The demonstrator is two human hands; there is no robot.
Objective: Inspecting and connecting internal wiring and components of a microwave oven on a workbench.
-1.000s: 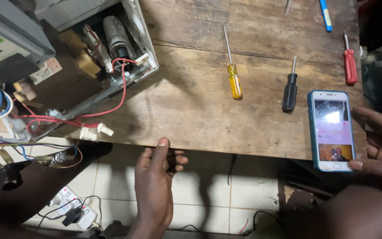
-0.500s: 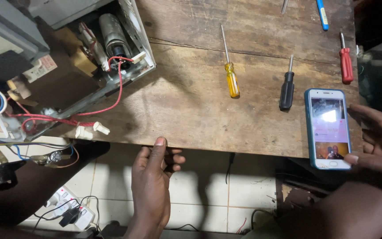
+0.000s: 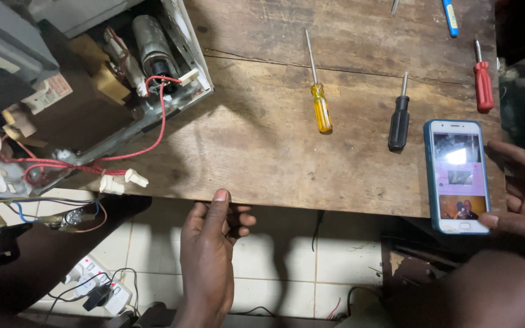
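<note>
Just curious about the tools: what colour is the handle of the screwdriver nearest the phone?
Black. The black-handled screwdriver lies left of the phone, clearest in the head view.

The 1 head-worn camera looks almost straight down from close above the wooden counter [image 3: 262, 152], its near edge crossing the lower middle of the view, tiled floor [image 3: 311, 267] below it, the left hand [image 3: 211, 255] low centre and the right hand [image 3: 524, 194] at the right border.

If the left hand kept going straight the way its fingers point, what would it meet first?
The left hand points up-frame, its fingertip at the wooden table's front edge, so it would likely meet that edge first. Whether it already touches is unclear. Beyond lies bare wood.
</note>
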